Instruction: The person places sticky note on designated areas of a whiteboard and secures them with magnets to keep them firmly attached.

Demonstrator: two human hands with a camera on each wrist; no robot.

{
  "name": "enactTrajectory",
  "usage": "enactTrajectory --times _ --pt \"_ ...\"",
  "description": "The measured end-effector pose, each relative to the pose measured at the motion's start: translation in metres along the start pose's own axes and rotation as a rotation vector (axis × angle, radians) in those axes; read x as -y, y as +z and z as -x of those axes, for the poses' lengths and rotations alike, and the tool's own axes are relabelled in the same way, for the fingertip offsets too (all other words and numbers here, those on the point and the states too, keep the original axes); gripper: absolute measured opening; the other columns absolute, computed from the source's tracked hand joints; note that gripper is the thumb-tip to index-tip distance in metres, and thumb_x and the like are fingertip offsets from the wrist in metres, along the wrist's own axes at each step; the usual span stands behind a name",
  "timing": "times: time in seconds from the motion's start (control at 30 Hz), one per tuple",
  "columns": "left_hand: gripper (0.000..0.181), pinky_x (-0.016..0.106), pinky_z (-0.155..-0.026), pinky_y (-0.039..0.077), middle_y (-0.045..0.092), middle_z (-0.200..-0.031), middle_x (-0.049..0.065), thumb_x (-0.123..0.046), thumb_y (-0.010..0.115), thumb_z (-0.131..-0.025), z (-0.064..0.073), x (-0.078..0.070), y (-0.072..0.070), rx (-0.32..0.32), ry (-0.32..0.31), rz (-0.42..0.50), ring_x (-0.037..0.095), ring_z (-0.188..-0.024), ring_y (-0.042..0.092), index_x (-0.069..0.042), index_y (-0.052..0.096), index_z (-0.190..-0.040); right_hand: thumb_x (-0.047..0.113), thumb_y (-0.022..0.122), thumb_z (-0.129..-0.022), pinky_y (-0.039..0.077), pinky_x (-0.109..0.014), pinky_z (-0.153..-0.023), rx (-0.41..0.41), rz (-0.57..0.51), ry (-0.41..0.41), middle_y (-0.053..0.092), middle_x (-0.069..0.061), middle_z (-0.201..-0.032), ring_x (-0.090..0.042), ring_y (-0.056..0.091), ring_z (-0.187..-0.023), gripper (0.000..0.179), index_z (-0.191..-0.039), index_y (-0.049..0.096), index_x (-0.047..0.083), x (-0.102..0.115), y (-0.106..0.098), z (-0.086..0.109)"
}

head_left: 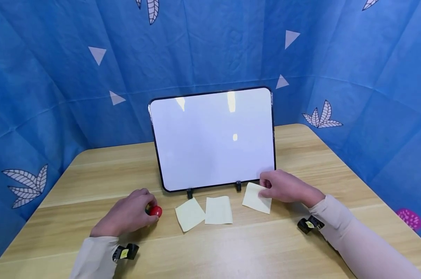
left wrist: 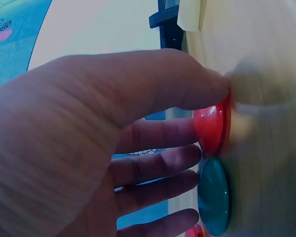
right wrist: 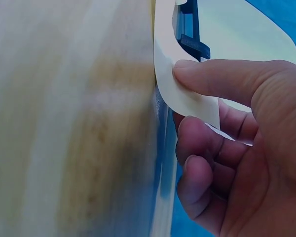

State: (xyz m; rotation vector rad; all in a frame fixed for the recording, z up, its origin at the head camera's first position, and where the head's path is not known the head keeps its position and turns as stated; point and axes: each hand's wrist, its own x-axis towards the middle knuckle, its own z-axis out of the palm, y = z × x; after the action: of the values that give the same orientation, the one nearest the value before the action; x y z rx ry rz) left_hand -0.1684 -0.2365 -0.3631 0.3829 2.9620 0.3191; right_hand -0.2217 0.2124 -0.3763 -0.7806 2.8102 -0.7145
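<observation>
My left hand (head_left: pixel 131 213), at the left of the table, pinches a round red magnet (left wrist: pixel 212 128) between thumb and forefinger. Against the middle fingers sits a teal magnet (left wrist: pixel 214 197), and part of another red piece (left wrist: pixel 195 231) peeks out past the little finger. On the right, my right hand (head_left: pixel 287 188) grips the edge of a pale yellow sticky note (head_left: pixel 256 197) with thumb and fingers; its held corner bends up off the table in the right wrist view. Two more sticky notes, a tilted one (head_left: pixel 189 215) and a straighter one (head_left: pixel 219 210), lie between the hands.
A white board (head_left: pixel 210 143) with a black frame leans upright behind the notes. Two small black feet, a left one (head_left: pixel 190 193) and a right one (head_left: pixel 238 186), support it. Blue patterned curtains (head_left: pixel 210 42) surround the wooden table (head_left: pixel 210 252) at the back and sides.
</observation>
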Motion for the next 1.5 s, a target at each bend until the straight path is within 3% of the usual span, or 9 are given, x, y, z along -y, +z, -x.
enactTrajectory --times 0.27,0.57,0.77,0.93,1.27,1.5 --pt "0.023 0.033 -0.068 0.047 0.054 -0.086 -0.002 -0.026 0.081 -0.076 -0.001 0.002 0.001 -0.048 0.054 -0.029 0.016 -0.08 0.049 -0.015 0.067 -0.09 0.023 0.074 -0.091 0.037 -0.028 -0.059 -0.014 -0.059 -0.031 0.044 0.005 -0.069 -0.011 0.046 -0.064 0.026 -0.076 0.053 0.02 -0.001 0.001 -0.002" --pt "0.029 0.034 -0.069 0.049 0.058 -0.091 -0.002 -0.03 0.079 -0.078 -0.005 -0.001 0.001 -0.085 0.017 0.007 0.018 -0.084 0.052 -0.015 0.067 -0.1 0.02 0.072 -0.092 0.04 -0.028 -0.06 -0.034 -0.134 -0.032 0.05 0.004 -0.073 -0.014 0.05 -0.068 0.021 -0.079 0.056 0.02 -0.002 0.002 -0.002" --pt "0.029 0.037 -0.075 0.052 0.064 -0.102 -0.003 -0.027 0.076 -0.082 -0.005 -0.001 0.002 -0.186 0.086 0.009 0.016 -0.09 0.057 -0.019 0.068 -0.108 0.02 0.071 -0.094 0.044 -0.029 -0.062 -0.052 -0.2 -0.038 0.056 0.003 -0.078 -0.017 0.054 -0.073 0.014 -0.083 0.062 0.02 -0.003 0.002 -0.003" --pt "0.03 0.037 -0.076 0.053 0.064 -0.104 -0.004 -0.026 0.073 -0.085 -0.005 -0.003 0.001 -0.222 0.115 0.012 0.017 -0.09 0.059 -0.019 0.071 -0.114 0.023 0.07 -0.096 0.049 -0.03 -0.061 -0.076 -0.267 0.005 0.062 0.002 -0.085 -0.018 0.059 -0.073 0.011 -0.087 0.065 0.02 -0.003 0.001 -0.003" --pt "0.027 0.04 -0.077 0.056 0.067 -0.107 -0.001 -0.03 0.074 -0.086 -0.006 -0.009 0.001 -0.236 0.08 0.023 0.019 -0.093 0.061 -0.018 0.071 -0.11 0.024 0.069 -0.097 0.058 -0.033 -0.067 -0.138 -0.405 0.021 0.064 -0.005 -0.09 -0.022 0.061 -0.082 0.013 -0.089 0.066 0.013 -0.003 0.001 -0.003" --pt "0.015 0.039 -0.077 0.055 0.067 -0.098 -0.005 -0.029 0.077 -0.086 -0.007 -0.01 0.003 -0.272 0.127 0.025 0.016 -0.089 0.062 -0.022 0.069 -0.097 0.026 0.068 -0.097 0.057 -0.034 -0.065 -0.198 -0.434 0.006 0.065 -0.008 -0.091 -0.023 0.063 -0.08 0.014 -0.094 0.069 0.012 -0.005 0.001 -0.004"
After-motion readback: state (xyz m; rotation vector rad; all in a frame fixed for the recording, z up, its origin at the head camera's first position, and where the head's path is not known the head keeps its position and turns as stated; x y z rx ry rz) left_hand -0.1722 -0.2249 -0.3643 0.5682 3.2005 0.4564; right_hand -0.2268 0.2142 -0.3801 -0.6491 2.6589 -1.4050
